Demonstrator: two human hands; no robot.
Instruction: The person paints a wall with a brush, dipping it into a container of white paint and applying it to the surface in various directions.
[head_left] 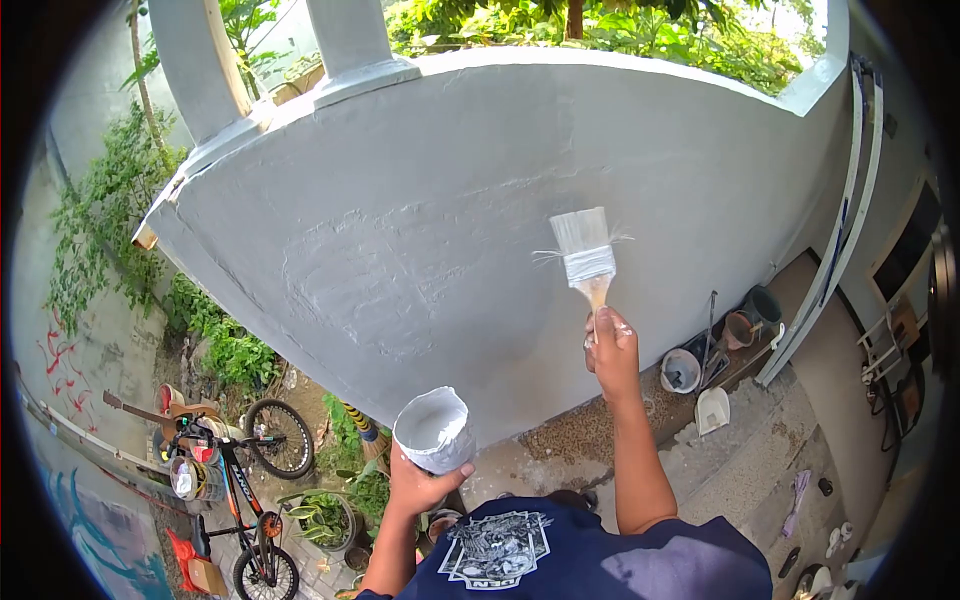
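Observation:
My right hand (611,345) is closed round the wooden handle of a wide paintbrush (588,262), its bristles pointing up at the grey wall (460,240). White paint coats the brush's ferrule, and a few stray bristles stick out to both sides. Paint specks show on the right fingers. Lower and to the left, my left hand (425,487) grips a paint-crusted cup (435,430) from below and the side. The cup's mouth faces up, with whitish paint on its inner wall. Rough, patchy texture marks the wall left of the brush.
A bicycle (255,510) and a guitar (165,412) stand at lower left near potted plants (325,520). At the wall's right foot sit a bucket (681,371), a white dustpan-like scoop (712,411) and other containers. Metal rails (835,220) rise at right.

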